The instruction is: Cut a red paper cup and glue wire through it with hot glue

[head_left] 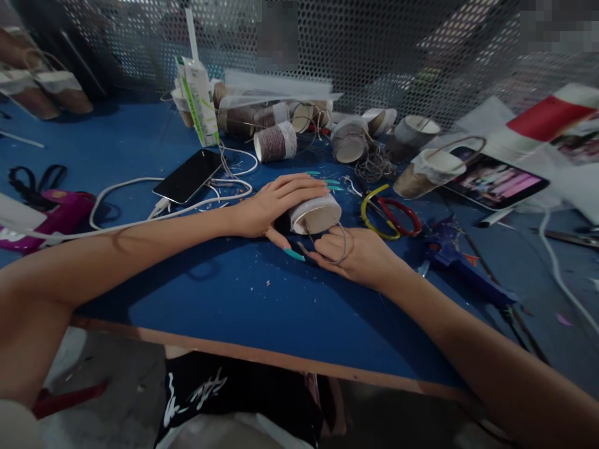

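Mesh panel (374,50): upright behind the work area; rear clutter sits up against it, presumably to free the near side.
Table (281,324): blue top, work done mid-surface, within easy reach of both forearms.
Left hand (271,206): partly open, arched over the white-rimmed cup; fingers laid across its top, thumb reaching below. Cup gripped, likely so it can't roll.
Right hand (367,252): mostly closed, fingers curled on the cord at the cup's mouth. Exact fingertip contact can't be told.
Drink carton (199,103): tilted, straw up, parked at the back left, probably to be kept clear of the elbows.
Blue glue gun (468,271): laid down beside the right forearm, handy for that side.
Magenta tool (70,212): left at far left, partly covered by something white.
Lit phone (498,178): lying face up at right, screen viewable from the seat.
Dark phone (189,174): flat beyond the left forearm, white cable alongside.
White-rimmed cup (322,215): between the hands, tipped with mouth toward the wearer, seemingly for inside access. Whether the table is touched can't be told.
Red-and-yellow handles (400,218): just beyond the right hand.
Cord (346,243): thin, looped out from the cup around the right fingers, apparently kept under control that way.
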`<action>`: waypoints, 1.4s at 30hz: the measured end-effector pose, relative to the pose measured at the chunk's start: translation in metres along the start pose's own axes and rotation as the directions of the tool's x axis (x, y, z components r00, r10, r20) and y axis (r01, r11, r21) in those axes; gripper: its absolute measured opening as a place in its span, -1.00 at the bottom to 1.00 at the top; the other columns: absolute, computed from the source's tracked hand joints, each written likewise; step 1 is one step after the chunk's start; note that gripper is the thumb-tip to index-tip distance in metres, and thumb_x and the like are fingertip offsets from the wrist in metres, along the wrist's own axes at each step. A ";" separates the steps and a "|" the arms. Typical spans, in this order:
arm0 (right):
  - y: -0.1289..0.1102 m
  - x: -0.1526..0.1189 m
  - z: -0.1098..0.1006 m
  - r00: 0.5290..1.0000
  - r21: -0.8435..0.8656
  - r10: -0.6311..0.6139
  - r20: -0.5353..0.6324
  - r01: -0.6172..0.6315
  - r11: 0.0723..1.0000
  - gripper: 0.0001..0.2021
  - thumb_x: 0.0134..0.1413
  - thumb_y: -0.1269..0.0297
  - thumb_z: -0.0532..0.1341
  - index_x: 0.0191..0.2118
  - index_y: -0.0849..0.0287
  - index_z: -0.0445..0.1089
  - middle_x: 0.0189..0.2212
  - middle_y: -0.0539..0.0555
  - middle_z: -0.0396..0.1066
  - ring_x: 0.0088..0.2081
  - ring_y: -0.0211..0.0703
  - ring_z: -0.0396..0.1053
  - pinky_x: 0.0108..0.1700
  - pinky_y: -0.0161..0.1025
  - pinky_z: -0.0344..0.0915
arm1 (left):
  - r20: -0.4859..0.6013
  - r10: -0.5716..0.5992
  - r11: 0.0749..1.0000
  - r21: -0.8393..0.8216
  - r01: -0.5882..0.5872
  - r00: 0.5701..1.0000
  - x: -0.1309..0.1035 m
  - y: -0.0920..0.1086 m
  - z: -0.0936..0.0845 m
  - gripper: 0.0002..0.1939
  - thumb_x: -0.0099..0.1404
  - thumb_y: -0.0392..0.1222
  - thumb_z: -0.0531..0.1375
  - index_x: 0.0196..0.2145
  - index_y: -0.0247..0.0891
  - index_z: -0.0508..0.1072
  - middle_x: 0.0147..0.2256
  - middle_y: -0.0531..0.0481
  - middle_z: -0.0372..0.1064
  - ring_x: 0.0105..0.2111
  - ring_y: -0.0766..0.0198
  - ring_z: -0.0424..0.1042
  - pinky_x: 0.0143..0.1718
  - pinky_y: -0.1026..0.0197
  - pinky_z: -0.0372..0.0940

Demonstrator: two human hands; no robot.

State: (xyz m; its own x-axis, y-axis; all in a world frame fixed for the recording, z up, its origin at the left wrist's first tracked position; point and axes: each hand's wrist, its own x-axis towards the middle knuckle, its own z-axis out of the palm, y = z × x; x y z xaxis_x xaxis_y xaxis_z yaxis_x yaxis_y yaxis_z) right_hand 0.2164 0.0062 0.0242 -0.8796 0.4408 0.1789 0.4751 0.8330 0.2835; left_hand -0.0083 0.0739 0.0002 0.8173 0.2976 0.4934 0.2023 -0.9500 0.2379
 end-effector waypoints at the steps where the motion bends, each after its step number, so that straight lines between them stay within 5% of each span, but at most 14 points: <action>1: 0.000 0.000 0.000 1.000 0.012 0.000 0.011 0.000 1.000 -0.48 0.36 0.18 -0.21 -0.50 0.18 0.34 -0.63 0.04 0.31 -0.51 -0.23 0.23 -0.48 -0.31 0.03 | -0.006 0.006 1.000 0.001 -0.006 1.000 0.000 0.000 0.000 -0.03 0.14 0.46 -0.04 0.30 -0.26 -0.06 0.29 -0.27 0.01 0.30 -0.13 -0.04 0.30 -0.21 -0.14; 13: 0.000 0.000 0.001 1.000 0.041 0.018 0.025 -0.019 0.999 -0.51 0.35 0.21 -0.17 -0.51 0.18 0.34 -0.61 0.05 0.35 -0.49 -0.24 0.25 -0.47 -0.31 0.03 | -0.011 0.005 1.000 -0.003 -0.005 1.000 -0.001 -0.002 0.002 -0.03 0.14 0.45 -0.01 0.30 -0.24 -0.05 0.29 -0.26 0.00 0.30 -0.12 -0.05 0.30 -0.20 -0.14; 22: -0.003 -0.003 0.000 0.996 0.037 0.085 -0.030 -0.084 0.996 -0.46 0.33 0.03 -0.16 -0.47 0.20 0.38 -0.62 0.07 0.33 -0.51 -0.21 0.24 -0.47 -0.32 0.04 | -0.007 -0.010 1.000 -0.015 0.010 1.000 0.000 0.001 0.000 -0.02 0.13 0.46 -0.03 0.30 -0.26 -0.03 0.29 -0.27 0.01 0.30 -0.12 -0.05 0.30 -0.20 -0.14; 31: -0.002 -0.001 -0.001 0.995 0.045 0.080 0.055 -0.083 0.996 -0.54 0.30 0.03 -0.09 -0.45 0.18 0.35 -0.57 0.08 0.36 -0.49 -0.20 0.25 -0.48 -0.30 0.03 | 0.002 -0.032 0.999 -0.009 0.032 0.999 0.000 0.001 0.000 -0.02 0.12 0.47 -0.03 0.30 -0.25 -0.03 0.29 -0.27 0.01 0.29 -0.14 -0.04 0.29 -0.22 -0.13; 36: -0.001 -0.004 -0.005 0.995 0.185 0.091 0.029 -0.094 0.978 -0.60 0.23 0.00 0.02 -0.50 0.16 0.26 -0.60 0.02 0.29 -0.52 -0.25 0.21 -0.49 -0.31 0.02 | -0.012 -0.012 1.000 -0.003 0.012 1.000 -0.001 0.000 0.001 -0.01 0.12 0.48 -0.02 0.29 -0.26 -0.02 0.28 -0.27 0.02 0.29 -0.14 -0.03 0.29 -0.20 -0.11; 42: 0.008 -0.015 0.004 0.938 0.532 0.269 -0.218 -0.117 0.839 -0.52 0.14 -0.18 -0.09 -0.51 0.13 0.16 -0.63 -0.03 0.20 -0.60 -0.30 0.12 -0.52 -0.29 0.05 | -0.058 -0.009 1.000 0.021 0.011 0.998 -0.003 -0.002 0.001 -0.03 0.11 0.45 0.02 0.28 -0.24 0.01 0.26 -0.30 0.08 0.26 -0.14 0.03 0.26 -0.20 -0.06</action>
State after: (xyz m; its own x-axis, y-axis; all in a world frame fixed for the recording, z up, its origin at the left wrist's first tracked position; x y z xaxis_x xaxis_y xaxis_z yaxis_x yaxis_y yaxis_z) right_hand 0.2338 0.0076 0.0200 -0.6919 0.5650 0.4495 0.4886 0.8248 -0.2846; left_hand -0.0101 0.0745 -0.0025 0.7826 0.3115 0.5390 0.2225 -0.9486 0.2251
